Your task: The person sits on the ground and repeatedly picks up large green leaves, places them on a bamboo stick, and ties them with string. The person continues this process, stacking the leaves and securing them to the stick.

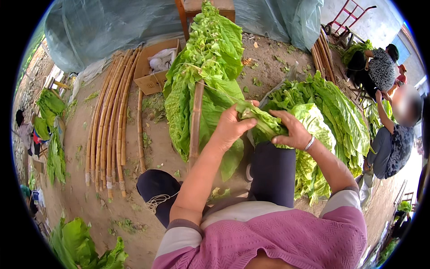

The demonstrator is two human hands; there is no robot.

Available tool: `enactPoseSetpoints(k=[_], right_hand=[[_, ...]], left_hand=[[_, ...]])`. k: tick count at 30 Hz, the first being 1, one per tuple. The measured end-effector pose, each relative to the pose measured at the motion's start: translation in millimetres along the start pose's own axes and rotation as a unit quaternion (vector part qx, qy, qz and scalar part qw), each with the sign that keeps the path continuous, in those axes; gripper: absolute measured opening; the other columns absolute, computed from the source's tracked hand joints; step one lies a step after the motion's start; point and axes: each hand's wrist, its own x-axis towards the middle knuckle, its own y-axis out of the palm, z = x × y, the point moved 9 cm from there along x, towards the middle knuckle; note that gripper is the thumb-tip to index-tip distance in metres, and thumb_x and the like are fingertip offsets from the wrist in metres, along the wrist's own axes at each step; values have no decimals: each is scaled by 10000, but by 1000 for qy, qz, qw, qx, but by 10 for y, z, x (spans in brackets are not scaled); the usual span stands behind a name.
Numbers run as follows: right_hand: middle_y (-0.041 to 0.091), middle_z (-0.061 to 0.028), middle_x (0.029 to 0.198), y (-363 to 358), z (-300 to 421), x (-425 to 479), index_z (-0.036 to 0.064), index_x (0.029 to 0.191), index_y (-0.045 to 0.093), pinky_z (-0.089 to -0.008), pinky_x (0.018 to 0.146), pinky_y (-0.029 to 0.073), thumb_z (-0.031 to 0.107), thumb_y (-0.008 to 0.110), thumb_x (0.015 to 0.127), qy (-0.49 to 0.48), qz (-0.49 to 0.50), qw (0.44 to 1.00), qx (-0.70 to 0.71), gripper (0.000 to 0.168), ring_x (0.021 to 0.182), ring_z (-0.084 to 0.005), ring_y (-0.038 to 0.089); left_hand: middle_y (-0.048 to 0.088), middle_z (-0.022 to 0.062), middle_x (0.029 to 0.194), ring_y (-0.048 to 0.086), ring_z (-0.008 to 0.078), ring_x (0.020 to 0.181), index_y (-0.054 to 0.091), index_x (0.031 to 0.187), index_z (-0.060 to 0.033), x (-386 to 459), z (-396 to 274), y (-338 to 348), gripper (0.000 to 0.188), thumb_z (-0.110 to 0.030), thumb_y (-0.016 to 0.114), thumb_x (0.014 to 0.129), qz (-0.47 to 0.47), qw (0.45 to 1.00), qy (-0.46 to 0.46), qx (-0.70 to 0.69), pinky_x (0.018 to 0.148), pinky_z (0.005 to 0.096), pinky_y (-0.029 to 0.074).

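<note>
Just above my right thigh, my left hand (235, 122) grips the stalk end of a small bunch of green leaves (263, 119), likely tobacco. My right hand (293, 130), with a silver bracelet at its wrist, grasps the other side of the same bunch. In front of me a bamboo pole (196, 121) carries a thick row of large leaves (215, 53) tied along it. A pale string runs from that row towards my left hand. Beside my right leg lies a big heap of loose leaves (336, 124).
Several bamboo poles (112, 121) lie on the dirt floor to the left, near a cardboard box (151, 85) holding white material. A string coil (158, 201) rests at my left knee. Two people (381, 67) (396, 148) sit at the right. A red hand truck (349, 16) stands behind.
</note>
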Motion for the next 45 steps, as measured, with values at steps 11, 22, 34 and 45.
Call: enactPoseSetpoints(k=[11, 22, 34, 45], right_hand=[[630, -67, 793, -228, 491, 1617, 150, 1008, 590, -379, 628, 486, 125, 587, 778, -156, -182, 906, -350, 232, 695, -258, 618], [555, -185, 1210, 1570, -1375, 2180, -57, 1228, 476, -351, 985, 392, 400, 683, 765, 206, 56, 965, 152, 683, 1143, -301, 510], [310, -260, 1418, 2859, -1534, 2026, -44, 1384, 297, -386, 1102, 215, 689, 430, 809, 328, -205, 854, 349, 941, 1336, -369, 273], [519, -226, 1221, 1651, -780, 1435, -64, 1259, 461, -389, 977, 402, 381, 708, 773, 143, -298, 934, 138, 704, 1136, -313, 515]], left_hand=[[638, 189, 870, 630, 332, 767, 539, 1203, -70, -165, -389, 24, 337, -201, 528, 893, -18, 840, 189, 508, 680, 409, 493], [526, 47, 582, 345, 91, 386, 551, 1138, -29, 473, 392, -2896, 287, -201, 419, 950, -250, 944, -139, 163, 351, 233, 259], [443, 23, 506, 316, 105, 327, 557, 892, -91, 406, 1125, -3268, 147, -204, 471, 932, -338, 908, -214, 123, 312, 280, 195], [617, 96, 830, 513, 90, 571, 398, 1317, -34, -1368, -724, -2456, 595, -234, 642, 813, -106, 994, 12, 0, 493, 219, 414]])
